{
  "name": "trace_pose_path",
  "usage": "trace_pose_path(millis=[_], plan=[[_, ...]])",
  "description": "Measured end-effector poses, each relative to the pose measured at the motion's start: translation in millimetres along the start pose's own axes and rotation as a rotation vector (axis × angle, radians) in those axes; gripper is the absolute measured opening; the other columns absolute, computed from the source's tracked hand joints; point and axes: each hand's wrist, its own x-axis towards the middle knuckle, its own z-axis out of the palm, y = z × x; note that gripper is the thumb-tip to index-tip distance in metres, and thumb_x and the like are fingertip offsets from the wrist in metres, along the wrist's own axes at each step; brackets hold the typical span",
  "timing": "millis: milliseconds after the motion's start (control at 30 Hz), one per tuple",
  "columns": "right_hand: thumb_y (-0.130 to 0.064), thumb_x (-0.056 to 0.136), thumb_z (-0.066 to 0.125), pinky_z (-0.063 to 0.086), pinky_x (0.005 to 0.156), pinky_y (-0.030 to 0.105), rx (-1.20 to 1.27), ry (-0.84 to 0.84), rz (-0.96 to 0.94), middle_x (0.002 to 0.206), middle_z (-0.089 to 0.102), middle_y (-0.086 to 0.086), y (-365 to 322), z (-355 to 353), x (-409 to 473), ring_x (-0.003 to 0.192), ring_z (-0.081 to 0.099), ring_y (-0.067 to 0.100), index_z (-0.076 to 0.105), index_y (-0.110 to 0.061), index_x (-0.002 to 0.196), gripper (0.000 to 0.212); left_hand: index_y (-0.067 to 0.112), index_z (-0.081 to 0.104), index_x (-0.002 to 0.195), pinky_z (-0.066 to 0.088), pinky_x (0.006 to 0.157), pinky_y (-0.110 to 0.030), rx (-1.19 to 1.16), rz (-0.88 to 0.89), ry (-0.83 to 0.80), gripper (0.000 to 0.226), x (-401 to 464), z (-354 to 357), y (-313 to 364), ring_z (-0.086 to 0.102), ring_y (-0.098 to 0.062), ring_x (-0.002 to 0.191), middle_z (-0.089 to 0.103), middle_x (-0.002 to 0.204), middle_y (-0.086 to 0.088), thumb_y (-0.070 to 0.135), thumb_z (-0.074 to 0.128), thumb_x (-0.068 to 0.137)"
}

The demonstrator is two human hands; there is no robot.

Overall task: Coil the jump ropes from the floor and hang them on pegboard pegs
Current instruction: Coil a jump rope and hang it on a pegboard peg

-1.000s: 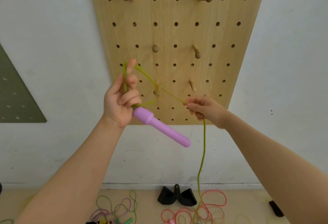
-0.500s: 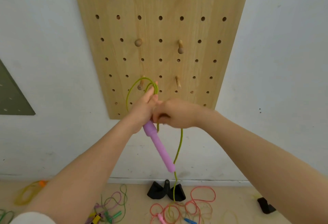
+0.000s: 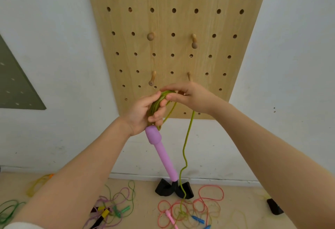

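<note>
My left hand [image 3: 143, 112] grips a bundle of green rope loops [image 3: 156, 104] just above the rope's purple handle [image 3: 161, 153], which hangs down from my fist. My right hand [image 3: 190, 96] pinches the same green rope at the top of the loops, close against my left fingers. The loose green cord [image 3: 186, 147] drops from my right hand to the floor. Behind my hands the wooden pegboard [image 3: 174, 20] leans on the wall with several bare pegs, the nearest peg [image 3: 152, 78] just above my left hand.
On the floor lie a red-orange rope [image 3: 203, 205] with pink and blue handles, a tangle of purple and green ropes [image 3: 116, 205], a yellow rope [image 3: 38, 183] and a green one [image 3: 8, 210] at the left. A black stand foot [image 3: 174, 189] sits by the wall.
My right hand brought another length of green cord up over my left hand, adding a loop to the bundle. The handle now hangs more steeply.
</note>
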Motion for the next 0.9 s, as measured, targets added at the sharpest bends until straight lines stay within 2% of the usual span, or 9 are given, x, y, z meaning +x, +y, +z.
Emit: trace_pose_path(millis=[100,167,333,433,500,567,667,767,900], plan=[[-0.029,0.095,0.049,0.038,0.059,0.01,-0.037,-0.003,0.021,0.068,0.057,-0.017,-4.2,2.7,5.4,0.059,0.051,-0.004,0.066,-0.013,0.103,0.024,0.007,0.058,0.075,0.045,0.066,-0.026,-0.04,0.081,0.036,0.038,-8.6,-12.7,-1.1,0.046,-0.012,0.048,0.048,0.05,0.002,0.025,0.03,0.094],[-0.027,0.096,0.047,0.034,0.057,0.014,0.089,-0.005,0.064,0.061,0.05,-0.016,-6.9,7.6,6.8,0.053,0.043,0.0,0.064,-0.014,0.088,0.023,0.01,0.064,0.072,0.046,0.077,-0.03,-0.095,0.11,0.01,0.041,-13.6,-17.8,0.1,0.049,-0.013,0.056,0.049,0.053,0.002,0.024,0.031,0.092],[-0.025,0.09,0.047,0.031,0.063,0.022,0.79,-0.11,0.137,0.054,0.048,-0.013,-13.8,22.9,10.4,0.058,0.037,0.008,0.05,-0.013,0.074,0.02,0.017,0.057,0.063,0.051,0.055,-0.022,-0.212,0.065,-0.013,0.043,-20.6,-16.5,13.7,0.042,-0.009,0.04,0.038,0.046,0.007,0.029,0.028,0.093],[-0.021,0.079,0.067,0.044,0.073,0.025,1.03,-0.165,0.179,0.047,0.037,-0.012,-3.3,21.6,10.9,0.057,0.035,0.012,0.064,-0.011,0.081,0.011,0.018,0.046,0.066,0.046,0.048,-0.019,-0.186,0.038,-0.009,0.04,-26.0,-22.8,14.4,0.035,-0.006,0.032,0.034,0.039,0.01,0.033,0.024,0.096],[-0.027,0.07,0.078,0.051,0.058,0.022,1.121,-0.283,0.194,0.048,0.035,-0.012,2.9,18.8,8.4,0.043,0.036,0.005,0.07,-0.012,0.09,0.026,0.019,0.049,0.058,0.043,0.047,-0.02,-0.16,0.033,-0.038,0.045,-29.5,-29.7,10.4,0.031,-0.005,0.031,0.031,0.038,0.011,0.04,0.028,0.092],[-0.03,0.066,0.08,0.041,0.042,0.016,1.156,-0.356,0.204,0.049,0.036,-0.011,2.0,17.2,7.0,0.035,0.031,0.0,0.072,-0.014,0.094,0.034,0.02,0.049,0.051,0.044,0.05,-0.021,-0.121,0.041,-0.062,0.05,-30.6,-35.0,6.4,0.031,-0.006,0.033,0.032,0.038,0.01,0.048,0.032,0.089],[-0.029,0.058,0.086,0.031,0.035,0.013,1.237,-0.269,0.22,0.051,0.041,-0.006,0.6,20.1,9.8,0.034,0.03,0.0,0.074,-0.014,0.092,0.04,0.02,0.045,0.045,0.05,0.057,-0.024,-0.143,0.049,-0.039,0.052,-30.9,-36.2,5.8,0.044,-0.012,0.042,0.044,0.046,0.003,0.05,0.035,0.088],[-0.031,0.055,0.086,0.041,0.043,0.017,1.236,-0.156,0.188,0.051,0.04,-0.007,-1.5,29.3,11.2,0.037,0.033,0.002,0.075,-0.015,0.088,0.039,0.022,0.043,0.04,0.047,0.05,-0.019,-0.158,0.114,0.017,0.05,-28.5,-39.5,6.4,0.056,-0.009,0.055,0.057,0.061,0.002,0.046,0.038,0.084],[-0.035,0.061,0.083,0.056,0.079,0.033,1.265,-0.164,0.17,0.049,0.039,-0.008,1.9,38.8,10.0,0.051,0.052,0.011,0.072,-0.013,0.084,0.034,0.019,0.058,0.058,0.033,0.033,-0.013,-0.38,0.165,-0.15,0.03,-27.3,-35.1,12.3,0.041,0.0,0.033,0.046,0.049,0.009,0.041,0.065,0.077]])
